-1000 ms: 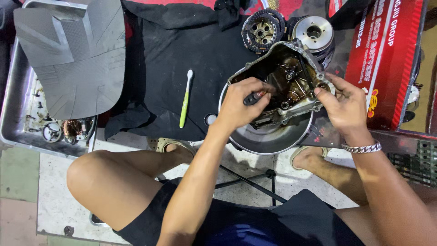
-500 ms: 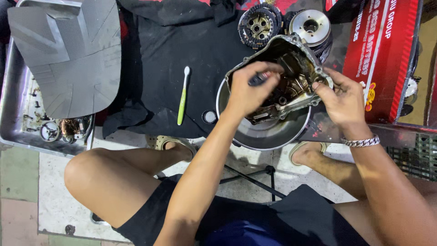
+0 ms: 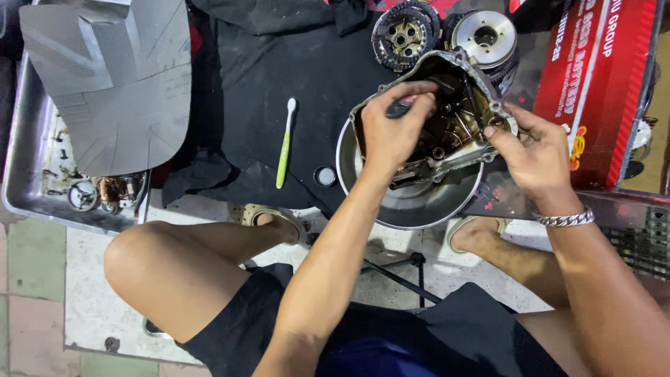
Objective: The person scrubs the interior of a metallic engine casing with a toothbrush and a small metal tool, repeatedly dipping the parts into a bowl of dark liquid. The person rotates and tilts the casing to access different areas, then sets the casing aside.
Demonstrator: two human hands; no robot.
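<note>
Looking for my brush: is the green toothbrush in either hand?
No, the green toothbrush lies on the black cloth, apart from both hands.

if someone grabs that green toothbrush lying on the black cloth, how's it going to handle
The toothbrush is slim plastic, so probably very light and slightly bendy. It lies flat on the black cloth, so it is unlikely to roll. Its low profile may call for a fingertip pinch.

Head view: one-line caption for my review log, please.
Left hand works a dark-handled tool inside an oily engine cover over a metal bowl, right hand steadying the cover's edge.
</note>
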